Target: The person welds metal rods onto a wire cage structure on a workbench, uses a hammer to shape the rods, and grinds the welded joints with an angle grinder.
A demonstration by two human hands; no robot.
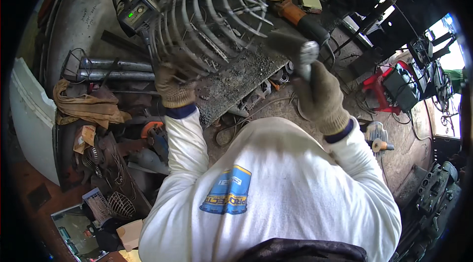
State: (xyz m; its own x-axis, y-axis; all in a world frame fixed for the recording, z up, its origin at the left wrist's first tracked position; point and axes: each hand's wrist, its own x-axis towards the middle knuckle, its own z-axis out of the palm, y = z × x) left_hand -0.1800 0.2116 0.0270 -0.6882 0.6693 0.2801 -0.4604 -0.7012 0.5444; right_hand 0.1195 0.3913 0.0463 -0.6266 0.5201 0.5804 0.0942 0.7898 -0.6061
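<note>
A curved cage of bent grey metal rods (199, 20) is tilted over the workbench. My left hand (175, 87), in a worn work glove, is closed on its lower left edge; the fingertips are partly hidden. My right hand (322, 97), gloved too, grips a hammer (306, 60) by its handle. The hammer is raised to the right of the cage, apart from it, and its dark head is smeared by motion. Under the cage lies the bench top (231, 87), strewn with dark grit.
An angle grinder (295, 16) with a tan disc lies beyond the hammer. At the back left stands a welding machine (135, 8) with a lit display. Metal pipes (116, 70) and a brown cloth (88, 104) lie at left. A red stool (377, 89) stands at right.
</note>
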